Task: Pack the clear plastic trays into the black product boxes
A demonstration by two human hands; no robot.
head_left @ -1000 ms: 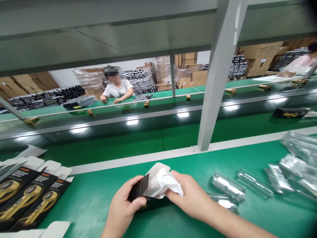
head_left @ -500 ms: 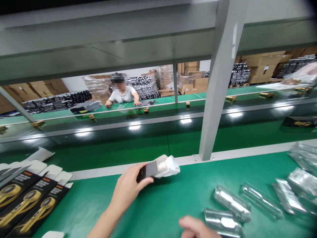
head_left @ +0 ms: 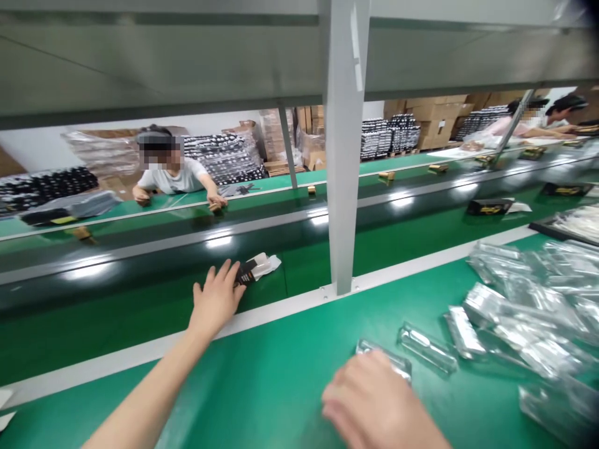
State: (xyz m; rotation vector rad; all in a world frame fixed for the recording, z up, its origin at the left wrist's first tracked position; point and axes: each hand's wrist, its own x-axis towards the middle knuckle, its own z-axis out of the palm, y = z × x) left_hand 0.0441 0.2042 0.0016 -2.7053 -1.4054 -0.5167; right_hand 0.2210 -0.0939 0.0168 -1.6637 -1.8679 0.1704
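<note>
My left hand (head_left: 216,300) reaches forward over the white rail onto the dark conveyor belt (head_left: 140,274), fingers spread. Its fingertips are at the near end of a small black box (head_left: 246,272) with white wrapping (head_left: 266,264) sticking out; the box lies on the belt. My right hand (head_left: 374,405) is low at the bottom edge, blurred, hovering over the green table (head_left: 281,374) just in front of a clear plastic blister pack (head_left: 390,357). Its fingers are smeared and I cannot make out anything in it.
A grey upright post (head_left: 344,187) stands on the rail right of my left hand. Several clear plastic packs (head_left: 528,299) are heaped at the right. Another black box (head_left: 489,206) rides the belt farther right. A co-worker (head_left: 171,178) sits across the line; other people are at the far right.
My left hand carried the black box forward from the table onto the belt and opened. My right hand let go of it, dropped to the table near the blister packs. The view swung right.
</note>
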